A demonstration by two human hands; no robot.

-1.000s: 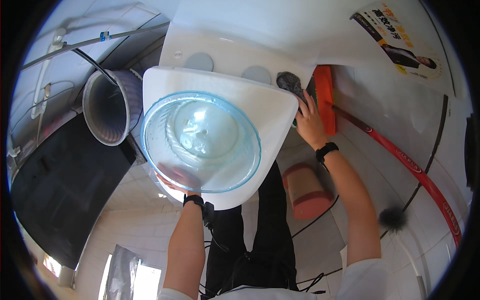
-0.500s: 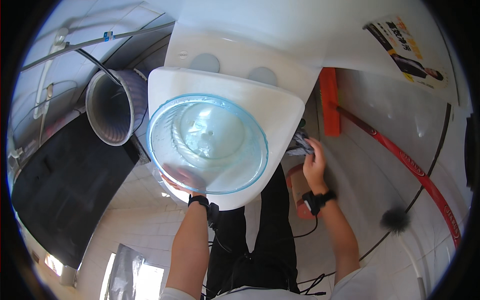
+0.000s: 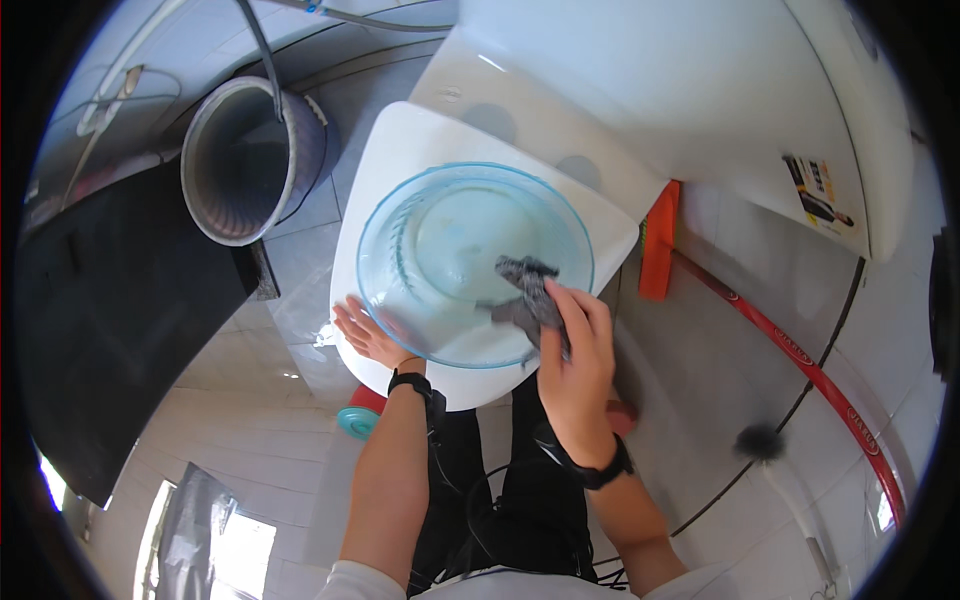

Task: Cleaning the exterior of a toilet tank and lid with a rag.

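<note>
A clear bluish plastic basin (image 3: 410, 335) sits on the closed white toilet lid (image 3: 385, 150). My left hand (image 3: 372, 332) rests by the basin's near left side with its fingers spread, its palm against or close to the wall. Over the basin's near right part, my right hand (image 3: 580, 365) grips a dark grey crumpled cloth (image 3: 533, 310). The cloth hangs over the inside of the basin, and I cannot tell whether it touches the bottom.
A ribbed bucket (image 3: 298, 165) stands at the far left beside a black panel (image 3: 110, 330). To the right are an orange tool head (image 3: 657, 245) with a red pole (image 3: 790, 345) and a dark round brush (image 3: 760, 442). A teal-rimmed red object (image 3: 358, 420) lies below the lid.
My right hand has brought the grey cloth from beside the toilet to over the basin. My left hand's fingers now show beside the basin. The view has shifted.
</note>
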